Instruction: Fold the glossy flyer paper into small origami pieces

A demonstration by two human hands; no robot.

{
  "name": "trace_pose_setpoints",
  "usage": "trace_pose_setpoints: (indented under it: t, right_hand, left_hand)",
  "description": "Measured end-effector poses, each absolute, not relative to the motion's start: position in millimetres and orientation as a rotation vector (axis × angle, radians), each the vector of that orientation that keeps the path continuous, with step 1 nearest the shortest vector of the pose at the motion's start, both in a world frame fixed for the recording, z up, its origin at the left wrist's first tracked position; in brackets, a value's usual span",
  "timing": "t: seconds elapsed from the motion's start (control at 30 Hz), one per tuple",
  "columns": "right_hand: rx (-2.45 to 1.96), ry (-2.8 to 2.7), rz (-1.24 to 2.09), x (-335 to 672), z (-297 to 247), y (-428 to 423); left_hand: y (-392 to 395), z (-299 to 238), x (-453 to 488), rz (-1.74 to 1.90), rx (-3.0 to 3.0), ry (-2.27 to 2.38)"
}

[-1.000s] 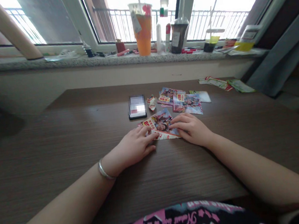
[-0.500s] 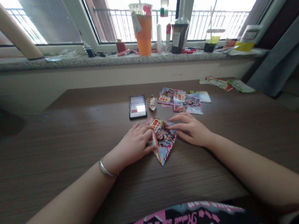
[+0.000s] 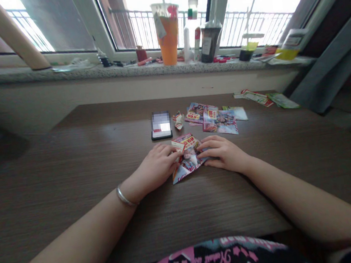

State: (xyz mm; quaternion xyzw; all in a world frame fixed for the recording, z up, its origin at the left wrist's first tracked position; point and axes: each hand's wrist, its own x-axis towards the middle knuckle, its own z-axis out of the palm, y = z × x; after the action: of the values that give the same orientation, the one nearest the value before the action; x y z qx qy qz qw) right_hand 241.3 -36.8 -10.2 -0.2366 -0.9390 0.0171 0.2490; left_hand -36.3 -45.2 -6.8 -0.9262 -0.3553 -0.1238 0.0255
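A colourful printed leaflet (image 3: 190, 157) with a folded-over left side lies on the brown table between my hands, one pointed corner toward me. My left hand (image 3: 158, 166), with a silver bangle at the wrist, grips its left edge near the fold. On the opposite edge, the fingers of my right hand (image 3: 223, 153) lie over the paper with the thumb close beneath, holding it. The undersides of both grips are hidden. Just beyond the leaflet are a phone (image 3: 161, 126) and a small crumpled paper piece (image 3: 178, 121).
More printed leaflets (image 3: 220, 120) overlap behind my right hand. Several paper strips (image 3: 258, 97) lie at the table's far right. Along the stone windowsill (image 3: 78, 74) stand an orange drink cup (image 3: 169, 40), a dark drink cup (image 3: 210, 44) and small bottles.
The leaflet has turned, so its near point has swung left and its printed top has come round to the right. My right fingers have closed in on its right edge.
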Motion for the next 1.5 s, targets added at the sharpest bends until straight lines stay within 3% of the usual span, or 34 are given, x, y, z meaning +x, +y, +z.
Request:
trace_pose_setpoints:
  t: [0.27, 0.53, 0.83, 1.3, 1.5]
  right_hand:
    - [-0.603, -2.577, 0.054, 238, -9, -41]
    - [-0.607, -2.591, 0.141, 231, -1, -51]
    - [-0.880, -2.537, 0.361, 235, -3, -52]
    - [-1.375, -2.153, 0.585, 238, -14, -38]
    - [-1.456, -2.194, 0.471, 237, -13, -36]
  left_hand:
    - [-50, -3, -36, -0.264, -2.963, -1.053]
    - [-50, 1, -30, -0.371, -2.982, -0.937]
    - [-50, -5, -32, -0.355, -3.072, -0.887]
    - [-63, 0, -28, 0.078, -3.123, -1.057]
    - [-62, -2, -28, 0.078, -3.138, -0.977]
